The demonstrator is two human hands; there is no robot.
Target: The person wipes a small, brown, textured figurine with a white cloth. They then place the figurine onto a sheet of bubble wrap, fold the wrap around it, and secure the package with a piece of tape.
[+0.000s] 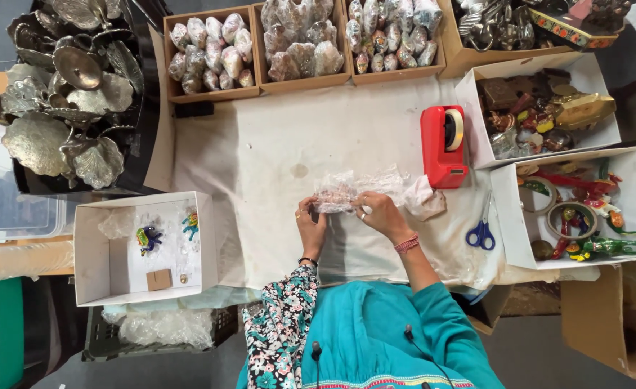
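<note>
The bubble-wrap bundle (343, 193) lies on the cloth-covered counter (260, 144), right in front of the person, with its long axis running side to side between the two hands. The left hand (311, 225) pinches its left end, fingers closed on the film; the right hand (379, 212) clasps its middle from the near side, so both grips are closed on the same piece. The loose tail of wrap trails away to the right of the right grip, toward a crumpled white wad (424, 198). The right hand is the nearer one to that tail.

Just beyond the right grip stands a red tape dispenser (444, 144), upright, its roll facing up. Blue-handled scissors (481, 234) lie farther right and nearer the person. Left of the left grip sits an open white box (91, 248) with small painted figures. Beyond both grips, three brown cardboard trays (217, 90) hold wrapped parcels in rows. Two white boxes (520, 216) of colourful ornaments stand to the far right.
</note>
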